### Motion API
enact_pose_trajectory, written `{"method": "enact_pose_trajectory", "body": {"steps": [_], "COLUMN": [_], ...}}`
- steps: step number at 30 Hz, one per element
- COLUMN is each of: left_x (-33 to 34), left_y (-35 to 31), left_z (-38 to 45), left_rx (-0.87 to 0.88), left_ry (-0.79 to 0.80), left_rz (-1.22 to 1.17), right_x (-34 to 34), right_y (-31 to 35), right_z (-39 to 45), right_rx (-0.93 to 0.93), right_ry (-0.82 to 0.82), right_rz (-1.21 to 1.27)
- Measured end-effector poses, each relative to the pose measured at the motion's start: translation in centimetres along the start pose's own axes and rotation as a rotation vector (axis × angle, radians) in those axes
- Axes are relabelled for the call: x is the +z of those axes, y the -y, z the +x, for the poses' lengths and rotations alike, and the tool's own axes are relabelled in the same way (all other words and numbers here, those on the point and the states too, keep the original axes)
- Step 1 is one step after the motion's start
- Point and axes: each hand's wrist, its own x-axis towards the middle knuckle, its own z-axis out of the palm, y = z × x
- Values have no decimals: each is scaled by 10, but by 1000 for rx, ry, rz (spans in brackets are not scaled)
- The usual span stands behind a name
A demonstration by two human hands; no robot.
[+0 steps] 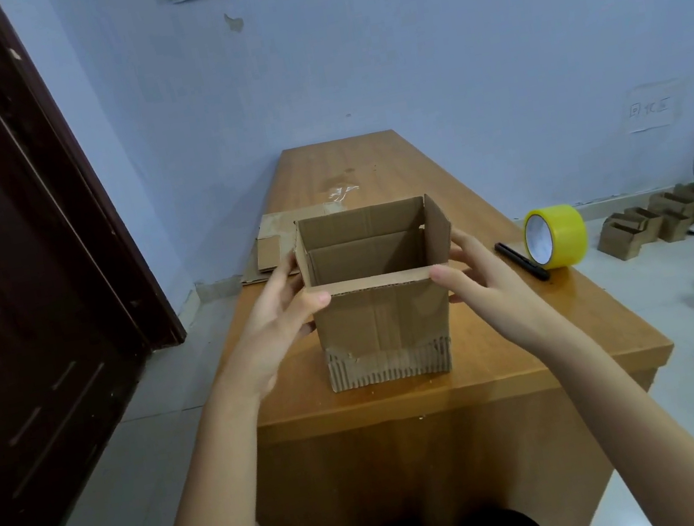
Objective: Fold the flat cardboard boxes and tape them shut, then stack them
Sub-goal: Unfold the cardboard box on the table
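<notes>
Both hands, left [273, 316] and right [483, 281], grip box [382, 321] sides, fingers wrapped, steadying it upright; tape [556, 234] waits at 2 o'clock.

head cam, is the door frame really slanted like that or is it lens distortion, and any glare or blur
Head view: wide-angle distortion, the door frame leans and the wooden table edges splay; light is soft and even, with a faint sheen on the yellow tape roll; the open cardboard box and both hands look sharp.

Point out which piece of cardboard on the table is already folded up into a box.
The cardboard box between the left hand and right hand: it stands open-topped, while the flat cardboard behind it lies unfolded.
</notes>
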Motion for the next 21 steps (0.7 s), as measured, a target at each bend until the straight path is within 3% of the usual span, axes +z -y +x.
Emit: {"method": "enact_pose_trajectory", "body": {"steps": [8, 21], "left_x": [-4, 6], "left_y": [0, 2], "left_z": [2, 4], "left_rx": [16, 52], "left_ry": [62, -10], "left_rz": [53, 103], "right_x": [-3, 5], "right_y": [-2, -11], "right_z": [-1, -5], "right_rx": [-40, -162], "right_ry": [13, 25], "right_rz": [-39, -182]}}
